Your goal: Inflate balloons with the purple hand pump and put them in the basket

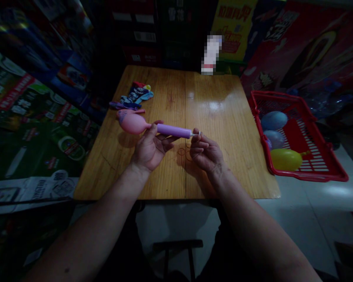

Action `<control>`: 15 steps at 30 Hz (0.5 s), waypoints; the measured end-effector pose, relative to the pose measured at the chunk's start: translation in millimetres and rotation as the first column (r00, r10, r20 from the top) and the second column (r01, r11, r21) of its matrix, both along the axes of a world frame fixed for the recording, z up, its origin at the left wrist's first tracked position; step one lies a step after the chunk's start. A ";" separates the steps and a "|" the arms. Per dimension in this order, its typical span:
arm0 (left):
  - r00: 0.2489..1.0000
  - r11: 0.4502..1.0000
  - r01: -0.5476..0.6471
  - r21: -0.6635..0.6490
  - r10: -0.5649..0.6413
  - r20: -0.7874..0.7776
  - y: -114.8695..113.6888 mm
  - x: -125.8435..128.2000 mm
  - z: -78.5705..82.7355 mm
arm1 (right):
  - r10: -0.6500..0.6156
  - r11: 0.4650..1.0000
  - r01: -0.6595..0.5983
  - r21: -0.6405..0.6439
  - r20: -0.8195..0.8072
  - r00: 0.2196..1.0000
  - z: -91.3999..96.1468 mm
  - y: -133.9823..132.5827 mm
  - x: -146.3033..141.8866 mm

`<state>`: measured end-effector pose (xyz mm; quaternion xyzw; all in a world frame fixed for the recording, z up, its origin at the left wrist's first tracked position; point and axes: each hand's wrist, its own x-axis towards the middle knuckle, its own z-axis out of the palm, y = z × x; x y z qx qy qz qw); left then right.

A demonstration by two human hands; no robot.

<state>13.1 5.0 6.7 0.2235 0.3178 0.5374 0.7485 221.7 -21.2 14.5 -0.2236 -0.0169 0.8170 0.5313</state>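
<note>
A purple balloon pump (pixel 174 131) lies level between my two hands, above the wooden table. My left hand (pixel 151 147) grips its left end, thumb and fingers pinching the neck of a partly filled pink balloon (pixel 133 123) at the nozzle. The nozzle itself is hidden by the fingers. At the other end, my right hand (pixel 205 150) is closed on the white pump handle. Beneath my hands, thin red rubber bands (pixel 181 151) lie on the wood. Just past the pink balloon is a pile of flat balloons (pixel 135 96) in several colours.
The wooden table (pixel 164 184) stands in front of me. Beside its right edge, a red plastic basket (pixel 338 172) holds several filled balloons, among them a yellow balloon (pixel 286 159) and a blue balloon (pixel 274 120). Green cartons (pixel 51 145) are stacked along the left.
</note>
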 end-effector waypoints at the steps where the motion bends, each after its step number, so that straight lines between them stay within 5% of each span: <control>1: 1.000 1.000 -0.009 -0.001 0.009 -0.002 2.6 -3.4 1.8 | -0.005 1.000 0.004 0.031 0.032 0.999 1.8 0.9 5.6; 6: 0.994 0.993 -0.096 0.074 0.099 -0.037 8.9 -15.9 8.3 | -0.099 0.991 0.089 0.097 0.113 0.989 6.5 1.8 21.5; 11: 0.999 1.000 -0.026 0.017 0.027 -0.039 -4.3 -2.3 0.4 | 0.042 0.998 -0.042 0.049 -0.007 0.999 -8.3 -4.5 0.4; 15: 0.999 1.000 -0.014 0.019 0.014 -0.034 -7.5 4.1 -2.5 | 0.041 0.998 -0.038 0.051 -0.065 0.997 -16.4 -5.1 -9.2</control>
